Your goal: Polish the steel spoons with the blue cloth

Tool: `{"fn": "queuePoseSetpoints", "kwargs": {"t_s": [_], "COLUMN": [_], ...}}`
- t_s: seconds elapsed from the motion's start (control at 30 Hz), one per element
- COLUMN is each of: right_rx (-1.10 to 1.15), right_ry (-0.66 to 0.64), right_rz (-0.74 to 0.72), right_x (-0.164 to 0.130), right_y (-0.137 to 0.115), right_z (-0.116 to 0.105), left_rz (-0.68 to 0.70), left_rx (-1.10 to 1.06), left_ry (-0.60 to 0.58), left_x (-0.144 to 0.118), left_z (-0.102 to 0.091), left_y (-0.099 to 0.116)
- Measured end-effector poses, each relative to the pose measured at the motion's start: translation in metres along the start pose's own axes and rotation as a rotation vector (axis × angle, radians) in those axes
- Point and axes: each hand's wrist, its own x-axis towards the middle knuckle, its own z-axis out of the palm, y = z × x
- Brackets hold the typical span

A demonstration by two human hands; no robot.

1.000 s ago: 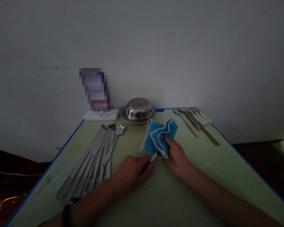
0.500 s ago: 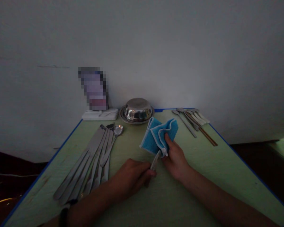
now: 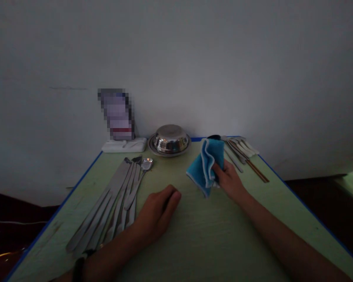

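My right hand [image 3: 230, 181] grips a folded blue cloth [image 3: 198, 168] with pale edging, above the right half of the table. A dark, rounded spoon head [image 3: 214, 137] shows just over the cloth's top edge; its handle is hidden, so I cannot tell for sure whether it is wrapped inside. My left hand [image 3: 161, 207] rests near the middle of the table, its fingers curled together with nothing visible in them. Beside it, to the left, lie several long metal utensils [image 3: 114, 196], and a shiny spoon [image 3: 147, 163] sits at their right side.
An upturned steel bowl [image 3: 171, 139] on a plate stands at the back by the wall. Left of it, a blurred phone [image 3: 119, 115] leans on a white stand [image 3: 124, 145]. Spoons, forks and brown chopsticks [image 3: 257, 170] lie at the back right of the green table [image 3: 211, 243].
My left hand has let go of the utensil handle and drawn back to the left. My right hand has carried the cloth rightward, toward the cutlery at the back right.
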Motion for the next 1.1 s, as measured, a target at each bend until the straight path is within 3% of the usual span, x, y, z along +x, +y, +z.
{"fn": "queuePoseSetpoints", "kwargs": {"t_s": [0.1,0.2,0.33,0.43,0.53,0.67,0.77,0.93,1.0,1.1], "right_rx": [-0.200,-0.693,-1.008,-1.155,-1.220,-1.168,-1.097,-0.887,-0.881,-0.977], "right_ry": [-0.171,-0.498,-0.704,-0.697,-0.691,-0.728,-0.689,-0.693,-0.698,-0.658], "right_rz": [-0.091,-0.307,-0.409,-0.427,-0.419,-0.390,-0.342,-0.125,-0.115,-0.250], "right_x": [0.002,-0.003,-0.012,-0.018,-0.021,-0.017,-0.007,0.007,0.006,-0.004], "right_y": [-0.015,-0.026,-0.030,-0.027,-0.022,-0.022,-0.028,-0.039,-0.040,-0.036], "right_z": [-0.016,-0.018,-0.011,-0.003,0.005,0.003,-0.016,-0.052,-0.051,-0.030], "left_rz": [-0.006,-0.025,-0.044,-0.024,-0.015,-0.016,-0.070,-0.119,-0.107,-0.090], "left_rx": [-0.069,-0.082,0.056,0.190,0.270,0.248,0.227,0.224,0.233,0.265], "left_ry": [0.092,0.167,0.042,-0.107,-0.156,-0.135,-0.059,0.031,0.006,-0.044], "left_x": [-0.002,-0.003,-0.001,0.000,0.000,0.001,0.003,0.006,0.005,0.004], "left_z": [-0.001,-0.001,-0.001,0.001,0.002,0.001,0.000,0.000,0.000,0.002], "left_y": [0.000,-0.001,-0.002,-0.001,0.000,-0.001,-0.002,-0.004,-0.004,-0.002]}}
